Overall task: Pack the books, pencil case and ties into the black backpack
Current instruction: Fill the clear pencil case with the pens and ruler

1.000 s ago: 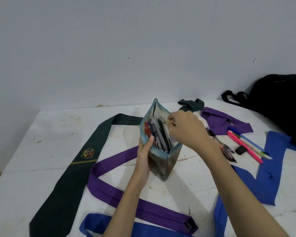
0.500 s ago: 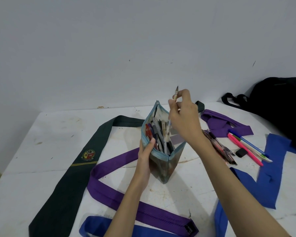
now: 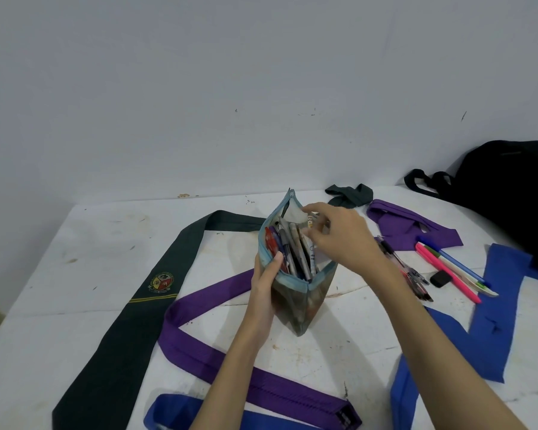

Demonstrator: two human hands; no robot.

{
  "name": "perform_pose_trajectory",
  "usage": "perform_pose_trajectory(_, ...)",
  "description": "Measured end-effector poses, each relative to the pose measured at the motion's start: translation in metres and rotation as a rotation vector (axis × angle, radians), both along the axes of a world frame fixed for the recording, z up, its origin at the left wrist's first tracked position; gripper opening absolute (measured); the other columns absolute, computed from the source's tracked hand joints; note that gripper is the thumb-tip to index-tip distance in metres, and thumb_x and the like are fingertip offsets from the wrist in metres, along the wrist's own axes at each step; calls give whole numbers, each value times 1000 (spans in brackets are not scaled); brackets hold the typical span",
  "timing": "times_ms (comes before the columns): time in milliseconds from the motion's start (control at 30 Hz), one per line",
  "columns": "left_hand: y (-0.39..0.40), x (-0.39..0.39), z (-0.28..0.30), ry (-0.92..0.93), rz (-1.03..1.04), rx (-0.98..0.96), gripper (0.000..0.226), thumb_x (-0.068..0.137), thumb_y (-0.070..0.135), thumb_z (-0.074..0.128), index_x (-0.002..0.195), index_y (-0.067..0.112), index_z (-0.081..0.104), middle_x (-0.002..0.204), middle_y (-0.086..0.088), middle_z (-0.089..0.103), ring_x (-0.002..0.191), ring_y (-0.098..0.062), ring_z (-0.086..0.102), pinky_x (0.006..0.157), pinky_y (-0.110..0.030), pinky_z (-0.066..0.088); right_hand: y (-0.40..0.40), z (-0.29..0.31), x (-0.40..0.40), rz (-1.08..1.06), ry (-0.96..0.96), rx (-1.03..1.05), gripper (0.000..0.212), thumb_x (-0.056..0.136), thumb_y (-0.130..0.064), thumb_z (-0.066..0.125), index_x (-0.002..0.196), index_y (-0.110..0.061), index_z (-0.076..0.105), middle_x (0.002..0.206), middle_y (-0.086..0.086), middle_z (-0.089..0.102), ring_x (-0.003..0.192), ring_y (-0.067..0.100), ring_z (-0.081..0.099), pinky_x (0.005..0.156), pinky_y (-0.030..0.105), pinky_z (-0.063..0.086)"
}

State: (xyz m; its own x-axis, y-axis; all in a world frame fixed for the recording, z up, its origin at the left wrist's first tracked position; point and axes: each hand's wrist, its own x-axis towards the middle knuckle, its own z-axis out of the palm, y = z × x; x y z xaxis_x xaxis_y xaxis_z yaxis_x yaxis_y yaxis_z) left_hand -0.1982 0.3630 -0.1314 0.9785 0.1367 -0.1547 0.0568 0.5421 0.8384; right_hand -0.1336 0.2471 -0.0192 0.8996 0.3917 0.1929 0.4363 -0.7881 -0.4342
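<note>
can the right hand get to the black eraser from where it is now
Probably yes: the right hand is at the mouth of the pencil case, and the black eraser lies uncovered on the table to its right.

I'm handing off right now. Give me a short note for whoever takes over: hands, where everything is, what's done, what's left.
Left hand: grips the pencil case upright and open on the table.
Right hand: at the case's mouth, fingers among the pens inside; whether it holds one I cannot tell.
Still loose on the table, right of the case: several pens and a black eraser.
Ties: green, purple and blue lie spread on the table.
Black backpack: far right; nothing seen packed in it. No books in view.
Left: finish filling the case, close it, pack everything.
</note>
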Motion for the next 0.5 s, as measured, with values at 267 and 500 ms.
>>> perform_pose_trajectory(267,0,-1,2,8,-5,-41,63,73,41,63,133,24,50,122,-8,64,111,-23,62,91,-40,51,-1,-5,-3,100,84,-338,36,92,-34,57,128,-29,58,131,-3,57,121,21,42,98,37,33)
perform_pose_trajectory(500,2,-2,3,22,-4,-65,66,72,43,63,135,26,48,121,-5,65,111,-21,62,83,-34,52,-20,1,1,-114,-158,216,14,88,-23,60,93,-16,72,91,0,62,95,18,49,80,33,40)
